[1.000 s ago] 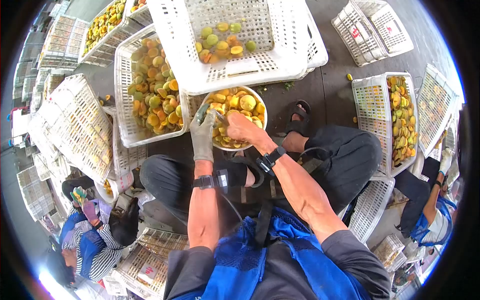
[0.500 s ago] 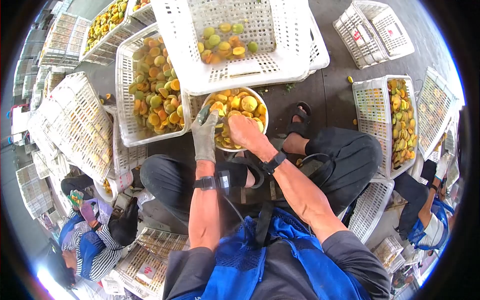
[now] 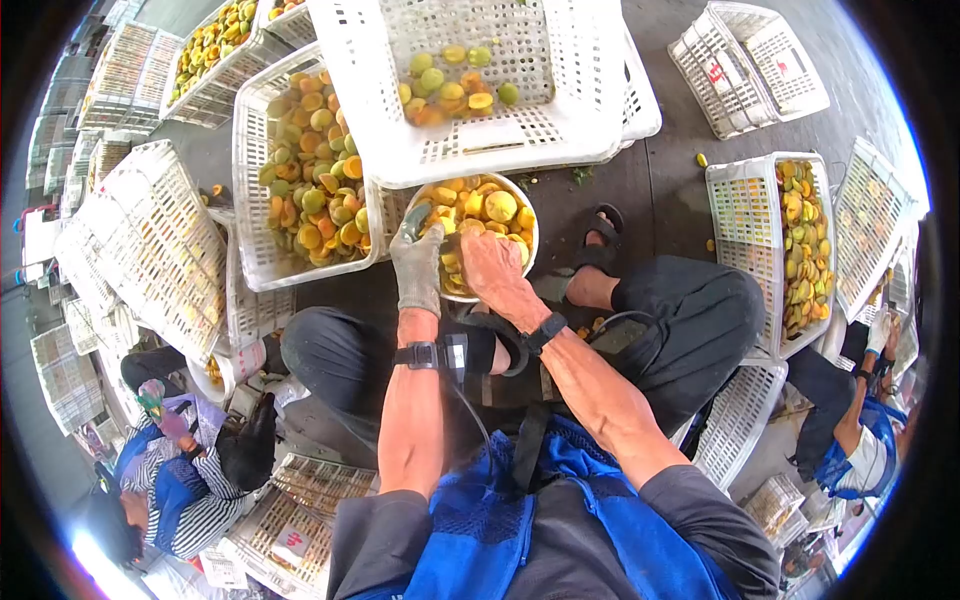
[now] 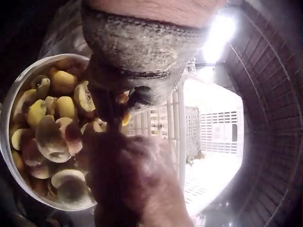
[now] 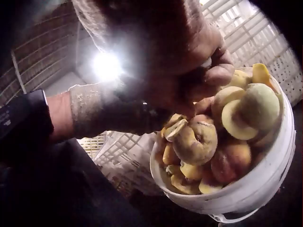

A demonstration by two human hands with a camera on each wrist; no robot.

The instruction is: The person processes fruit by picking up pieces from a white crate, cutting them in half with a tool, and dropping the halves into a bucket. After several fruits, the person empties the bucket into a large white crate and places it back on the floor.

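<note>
My left hand [image 3: 416,262], in a grey knitted glove with dark-coated fingers, is curled at the left rim of a white bucket [image 3: 533,250]. It grips a peach [image 4: 126,118], mostly hidden, with orange flesh showing beside the dark fingertips in the left wrist view. The bare right hand [image 3: 490,268] is over the bucket, close against the glove. Its curled fingers hold a slim dark tool [image 3: 450,243] pointing toward the left hand; the fingers cover most of it. Cut yellow peaches [image 5: 195,142] fill the bucket, some with hollow middles.
A white crate [image 3: 590,140] holding a few peaches stands just beyond the bucket. Left of it is a crate heaped with peach halves [image 3: 312,190]; another full crate [image 3: 745,230] is at the right. People [image 3: 190,470] work on both sides. A sandal-clad foot [image 3: 597,250] is near the bucket.
The right hand has turned and drawn in against the left glove, covering the tool that showed between the hands earlier. Both hands stay over the bucket.
</note>
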